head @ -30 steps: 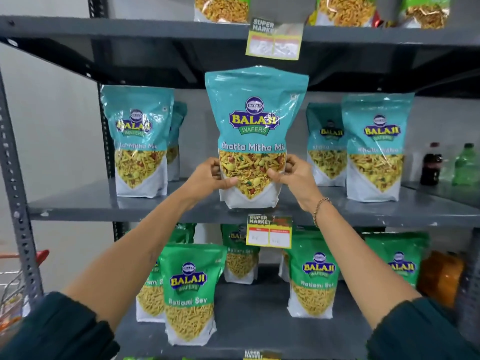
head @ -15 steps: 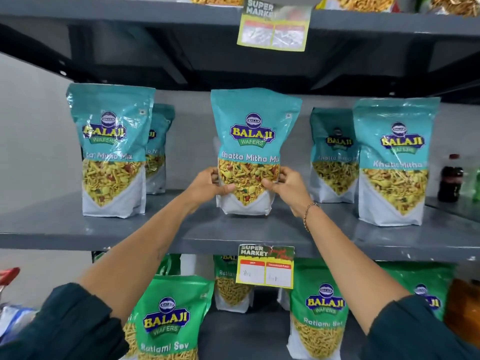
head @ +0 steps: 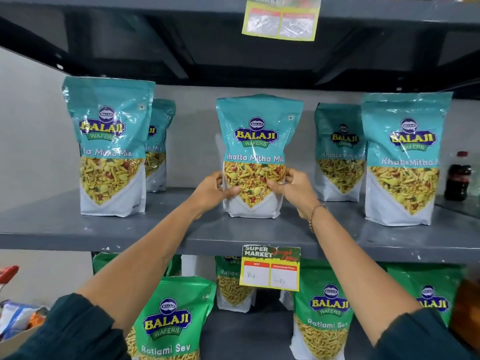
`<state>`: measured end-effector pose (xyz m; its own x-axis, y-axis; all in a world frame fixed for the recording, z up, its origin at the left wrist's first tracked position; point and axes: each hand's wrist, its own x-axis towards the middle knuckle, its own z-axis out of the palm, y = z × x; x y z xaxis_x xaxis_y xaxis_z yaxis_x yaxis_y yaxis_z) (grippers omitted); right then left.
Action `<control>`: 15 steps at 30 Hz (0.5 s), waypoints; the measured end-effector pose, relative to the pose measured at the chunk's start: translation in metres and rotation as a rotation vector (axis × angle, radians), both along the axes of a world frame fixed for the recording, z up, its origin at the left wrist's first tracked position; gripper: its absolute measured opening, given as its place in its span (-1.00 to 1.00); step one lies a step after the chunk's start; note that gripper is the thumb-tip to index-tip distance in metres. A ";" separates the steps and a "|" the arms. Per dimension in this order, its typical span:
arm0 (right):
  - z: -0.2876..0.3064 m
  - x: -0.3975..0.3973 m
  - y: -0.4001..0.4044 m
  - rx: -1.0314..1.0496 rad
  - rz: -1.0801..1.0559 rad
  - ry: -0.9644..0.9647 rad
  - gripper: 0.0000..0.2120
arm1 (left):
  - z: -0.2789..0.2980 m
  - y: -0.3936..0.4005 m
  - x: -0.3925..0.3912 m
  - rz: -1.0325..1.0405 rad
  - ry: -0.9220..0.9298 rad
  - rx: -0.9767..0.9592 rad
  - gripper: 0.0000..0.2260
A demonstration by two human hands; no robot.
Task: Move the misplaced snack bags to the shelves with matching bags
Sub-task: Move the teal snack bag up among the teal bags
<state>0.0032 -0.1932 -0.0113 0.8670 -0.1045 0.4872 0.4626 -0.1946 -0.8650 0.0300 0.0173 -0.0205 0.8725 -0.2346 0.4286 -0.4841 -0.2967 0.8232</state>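
A teal Khatta Mitha Mix bag (head: 255, 141) stands upright on the grey middle shelf (head: 161, 229), its base on the shelf surface. My left hand (head: 211, 189) grips its left side and my right hand (head: 294, 188) grips its right side, thumbs across the clear window. Matching teal bags stand on the same shelf: one at the left (head: 110, 146) with another behind it (head: 158, 144), and two at the right (head: 339, 152) (head: 404, 159). Green Ratlami Sev bags (head: 168, 320) (head: 323, 313) fill the shelf below.
A price tag (head: 271, 268) hangs from the middle shelf's front edge and another (head: 280, 19) from the upper shelf. A dark soda bottle (head: 458, 178) stands at far right. A cart with a red handle (head: 9, 272) and mixed packets (head: 18, 318) sits at lower left.
Both hands have carried the teal bag down and back from mid-air in front of the shelf until it rests on the middle shelf. The view has moved closer to the shelf.
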 end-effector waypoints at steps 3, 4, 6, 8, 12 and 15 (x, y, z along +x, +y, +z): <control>0.000 -0.002 0.000 0.037 -0.030 -0.014 -0.74 | -0.002 -0.005 -0.004 0.026 -0.026 -0.006 -0.61; -0.001 -0.002 -0.001 0.049 -0.037 -0.014 -0.76 | -0.002 -0.008 -0.006 0.034 -0.036 -0.003 -0.61; -0.001 -0.001 -0.003 0.053 -0.044 -0.011 -0.77 | -0.001 -0.012 -0.009 0.049 -0.046 0.002 -0.57; -0.002 -0.001 -0.004 0.051 -0.037 -0.004 -0.74 | 0.000 -0.013 -0.012 0.061 -0.049 0.008 -0.55; -0.002 -0.002 0.001 0.041 -0.011 -0.006 -0.72 | 0.001 -0.006 -0.012 0.100 -0.056 0.035 -0.54; -0.001 -0.002 0.008 0.019 0.003 0.000 -0.75 | 0.002 0.002 -0.011 0.126 -0.054 0.050 -0.54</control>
